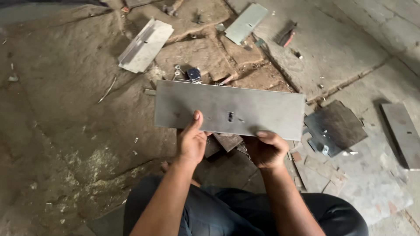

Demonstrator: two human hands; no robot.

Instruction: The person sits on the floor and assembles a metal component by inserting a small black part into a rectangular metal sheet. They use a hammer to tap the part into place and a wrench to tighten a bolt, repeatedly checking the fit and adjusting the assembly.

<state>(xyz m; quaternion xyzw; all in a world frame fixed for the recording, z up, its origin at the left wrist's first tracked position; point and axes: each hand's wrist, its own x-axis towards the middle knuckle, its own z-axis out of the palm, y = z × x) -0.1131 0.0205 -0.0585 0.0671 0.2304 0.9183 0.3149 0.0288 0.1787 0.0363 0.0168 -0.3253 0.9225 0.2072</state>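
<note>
Gripping the lower edge of a long grey metal plate (229, 109) above the stone floor (65, 113), the left hand (191, 142) pinches it with thumb on the upper face, and the right hand (265, 149) clamps the same edge just right of centre. Its long axis runs left to right across both hands, stretching farther past the right one. Fingers beneath the plate stay hidden, and the small dark slot (230, 116) near its middle is hard to make out.

Both hands (227, 146) gripping grey metal plate (245, 109), scrap-strewn floor (65, 131)
</note>
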